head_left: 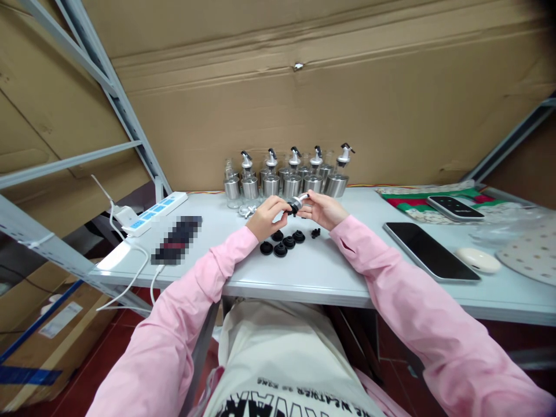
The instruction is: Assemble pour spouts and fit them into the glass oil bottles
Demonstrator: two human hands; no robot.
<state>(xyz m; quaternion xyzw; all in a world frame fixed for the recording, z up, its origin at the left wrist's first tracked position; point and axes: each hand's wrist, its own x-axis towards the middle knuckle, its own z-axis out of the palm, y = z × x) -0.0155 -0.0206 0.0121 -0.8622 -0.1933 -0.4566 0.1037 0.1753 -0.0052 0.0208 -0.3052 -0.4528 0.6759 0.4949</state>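
Both hands meet over the middle of the table on one bottle pourer spout (296, 203), held sideways with a silver body and a black end. My left hand (268, 218) pinches at its black stopper end. My right hand (325, 209) grips the other, lever end with thumb and fingers; part of the spout is hidden by the fingers. Just below lie several black ribbed rubber stoppers (280, 249) and a small pile of little black parts (315, 233). Beside my left hand are some silvery spout parts (249, 210).
Behind the hands stand rows of glass-and-steel bottles (271, 186), several topped with pourer spouts. A power strip (157, 212) and a blurred-out phone-like item lie left. To the right are a tablet-like device (428, 250), a white oval object (478, 260) and a calculator-like device (454, 208) on cloth.
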